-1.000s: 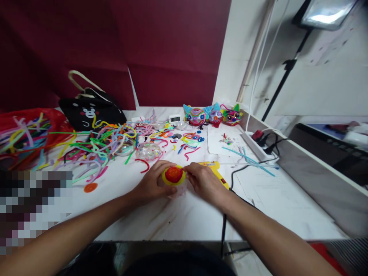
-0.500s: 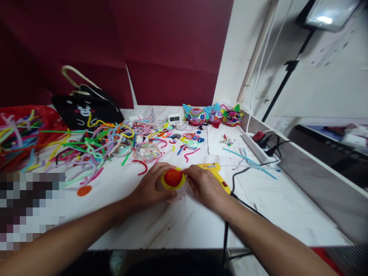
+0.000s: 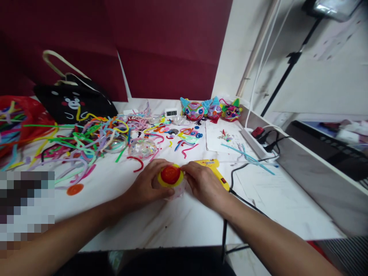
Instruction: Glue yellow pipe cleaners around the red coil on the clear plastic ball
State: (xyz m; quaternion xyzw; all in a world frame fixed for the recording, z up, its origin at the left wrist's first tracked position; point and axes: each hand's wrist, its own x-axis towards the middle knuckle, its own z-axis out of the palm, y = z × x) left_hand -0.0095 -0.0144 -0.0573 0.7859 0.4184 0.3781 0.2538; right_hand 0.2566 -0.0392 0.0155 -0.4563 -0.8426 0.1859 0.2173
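Note:
My left hand (image 3: 148, 180) is wrapped round the side of a clear plastic ball (image 3: 175, 193), its thumb across the near side. On top of the ball sits a spiral of red pipe cleaner (image 3: 170, 174) with a yellow pipe cleaner ring (image 3: 163, 181) around it. At the ring's right edge my right hand (image 3: 201, 182) pinches with thumb and forefinger; the pinched end is mostly hidden by the fingers. Just behind that hand lies a yellow hot glue gun (image 3: 214, 168). An orange coiled disc (image 3: 75, 189) rests on the table to the left.
Loose pipe cleaners (image 3: 83, 142) are heaped at left beside a black bag (image 3: 74, 99). Another clear ball (image 3: 142, 148) lies farther back. Several decorated animal-face balls (image 3: 194, 111) stand at the back. A power strip (image 3: 257, 143) runs along the right ledge; the glue gun's cord (image 3: 250, 205) crosses the table.
The camera view has shifted slightly, so the table things sit a little farther left and higher. Both hands keep nearly the same hold on the ball and its coil.

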